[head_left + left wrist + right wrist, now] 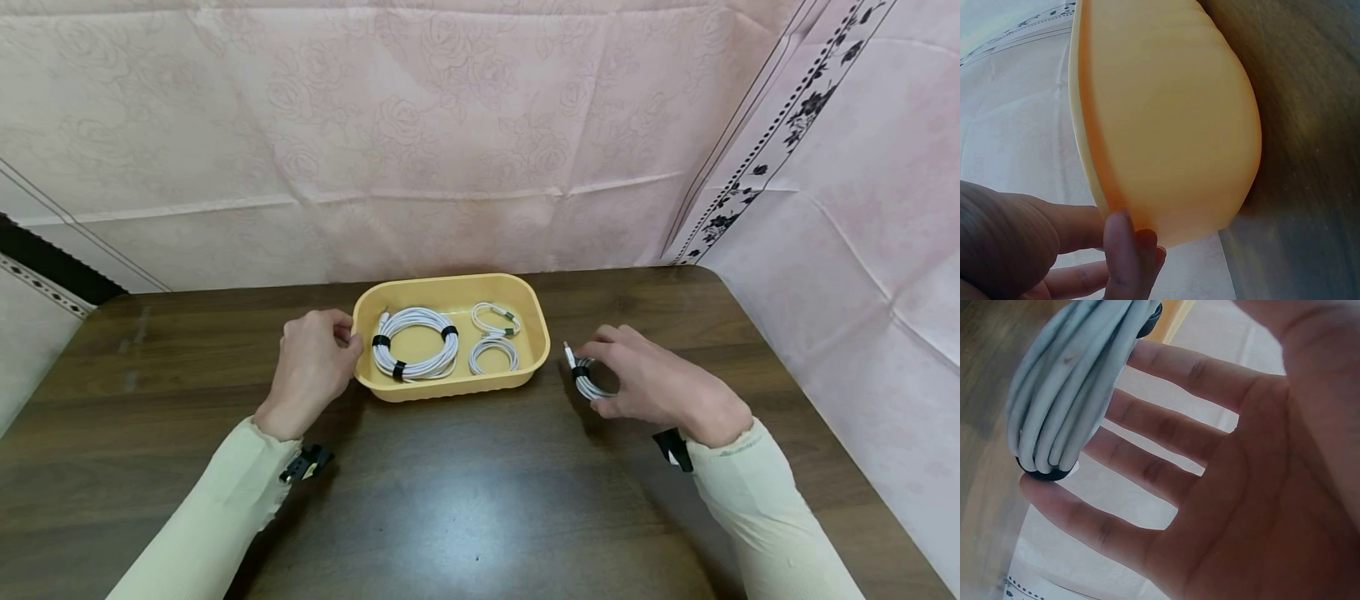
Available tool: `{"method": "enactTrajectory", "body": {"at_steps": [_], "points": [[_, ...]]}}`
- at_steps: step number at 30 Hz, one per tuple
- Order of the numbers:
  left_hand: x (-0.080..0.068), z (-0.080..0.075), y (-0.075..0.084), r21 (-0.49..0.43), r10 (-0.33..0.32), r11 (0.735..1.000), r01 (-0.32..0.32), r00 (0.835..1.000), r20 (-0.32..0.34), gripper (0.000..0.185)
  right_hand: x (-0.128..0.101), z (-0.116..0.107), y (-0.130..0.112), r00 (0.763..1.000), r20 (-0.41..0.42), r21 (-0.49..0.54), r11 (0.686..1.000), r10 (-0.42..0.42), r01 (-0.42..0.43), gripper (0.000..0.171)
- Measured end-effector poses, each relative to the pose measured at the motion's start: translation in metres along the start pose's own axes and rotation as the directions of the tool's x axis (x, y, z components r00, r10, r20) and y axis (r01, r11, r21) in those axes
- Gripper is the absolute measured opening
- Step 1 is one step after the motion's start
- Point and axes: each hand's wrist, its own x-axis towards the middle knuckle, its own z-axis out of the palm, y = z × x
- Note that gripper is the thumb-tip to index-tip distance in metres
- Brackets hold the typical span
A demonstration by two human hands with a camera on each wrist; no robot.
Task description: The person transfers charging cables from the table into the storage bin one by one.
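My left hand (311,358) pinches the left end of a yellow plastic basket (450,390) at its rim. The left wrist view shows the fingertips at the basket's outer wall (1172,112). A large coil of white cable (415,316), bound with black straps, lies in the basket's left part. Two smaller white coils, an upper one (483,309) and a lower one (493,342), lie in its right part. To the right of the basket, my right hand (648,375) grips another coiled white cable (1066,381) between thumb and fingers. A black strap binds it, and its plug end points up-left.
Both hands are over a dark wooden table (450,517). A pale flowered cloth (420,150) hangs behind its back edge, and more cloth (885,250) hangs along the right edge. Black devices sit at both wrists.
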Motion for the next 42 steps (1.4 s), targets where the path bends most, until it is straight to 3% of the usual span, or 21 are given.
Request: {"method": "enactTrajectory", "body": {"at_steps": [42], "points": [[0.000,0.001,0.000,0.000,0.011,1.000,-0.011,1.000,-0.020,0.022,0.003,-0.013,-0.005,0.999,-0.033,0.032,0.999,-0.006,0.007,0.054]]}}
